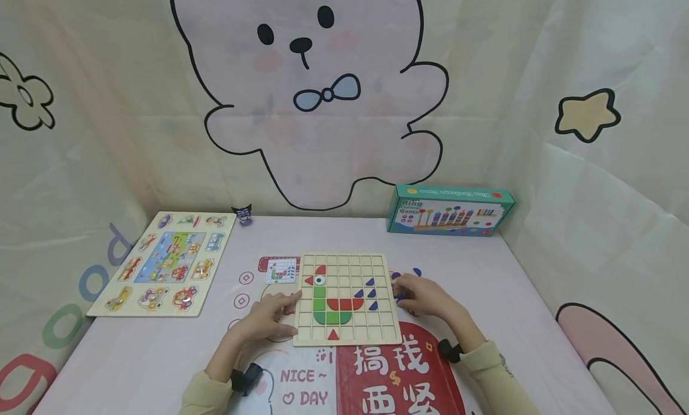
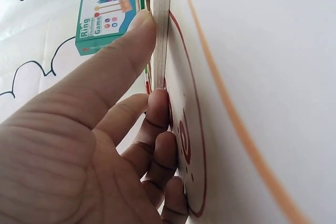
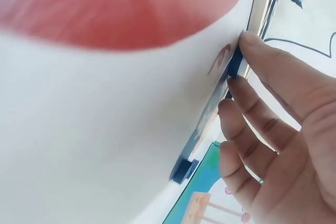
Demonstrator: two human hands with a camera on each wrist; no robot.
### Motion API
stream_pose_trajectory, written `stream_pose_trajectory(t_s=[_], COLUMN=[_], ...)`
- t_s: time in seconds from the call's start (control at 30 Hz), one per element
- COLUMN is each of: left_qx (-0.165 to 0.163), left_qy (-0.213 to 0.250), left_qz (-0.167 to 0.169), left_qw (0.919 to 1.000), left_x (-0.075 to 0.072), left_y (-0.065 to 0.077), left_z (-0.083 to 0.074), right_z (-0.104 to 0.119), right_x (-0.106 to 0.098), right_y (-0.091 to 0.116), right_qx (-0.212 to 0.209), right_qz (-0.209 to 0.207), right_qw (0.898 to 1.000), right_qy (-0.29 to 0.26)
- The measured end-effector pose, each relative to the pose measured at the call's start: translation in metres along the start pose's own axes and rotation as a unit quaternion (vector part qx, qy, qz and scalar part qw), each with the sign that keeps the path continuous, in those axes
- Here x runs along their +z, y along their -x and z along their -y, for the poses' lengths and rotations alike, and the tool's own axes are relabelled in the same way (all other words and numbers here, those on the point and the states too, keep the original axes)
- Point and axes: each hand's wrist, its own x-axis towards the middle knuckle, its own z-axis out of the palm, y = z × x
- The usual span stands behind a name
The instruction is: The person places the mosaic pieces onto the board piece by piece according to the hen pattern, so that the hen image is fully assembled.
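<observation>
A wooden grid board [image 1: 371,337] lies mid-table, bearing a bird made of red, green and blue pieces. At its left edge rests my left hand [image 1: 265,317], thumb and fingers spread along the rim; the left wrist view shows the thumb [image 2: 118,59] against the board's side [image 2: 161,35]. Just beyond the right edge, my right hand [image 1: 422,295] pinches a small dark blue piece [image 3: 235,62] between thumb and index finger, beside the board. Another blue piece [image 1: 417,272] lies on the table behind this hand. Other blue pieces there are partly hidden by the fingers.
A pattern card [image 1: 281,271] with the bird lies at the board's upper left. Further left is a vehicle picture puzzle [image 1: 215,271]. A small dark figurine [image 1: 244,214] stands at the back, and a green Ring game box [image 1: 452,211] at back right.
</observation>
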Motion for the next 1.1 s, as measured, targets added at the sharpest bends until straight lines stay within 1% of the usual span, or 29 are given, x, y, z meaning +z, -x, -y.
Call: stream_pose_trajectory(t_s=[0.23,0.33,0.57,0.8,0.93,1.1], left_qx=[-0.007,-0.013,-0.029,-0.025,-0.022,-0.026], left_qy=[0.0,0.001,-0.003,-0.006,-0.006,-0.01], left_qz=[-0.002,-0.003,-0.003,-0.005,-0.004,-0.002], left_qw=[1.0,0.9999,0.9996,0.9996,0.9997,0.9996], left_x=[-0.0004,-0.0005,-0.0001,0.0002,0.0,0.0003], left_y=[-0.0002,-0.0001,-0.0006,-0.0006,-0.0001,0.0], left_z=[0.0,-0.0005,-0.0003,-0.0003,-0.0012,-0.0006], right_z=[-0.0036,-0.0043,-0.0047,-0.0047,-0.0048,-0.004], right_x=[-0.0041,-0.0053,-0.006,-0.0045,-0.0042,-0.0068], right_y=[0.0053,0.0066,0.0079,0.007,0.0066,0.003], right_qx=[-0.01,-0.016,-0.022,-0.007,-0.01,-0.019], right_qz=[0.015,0.015,0.017,0.017,0.017,0.0], right_qw=[1.0,1.0,1.0,1.0,1.0,1.0], right_qy=[0.011,0.013,0.001,-0.006,-0.003,0.003])
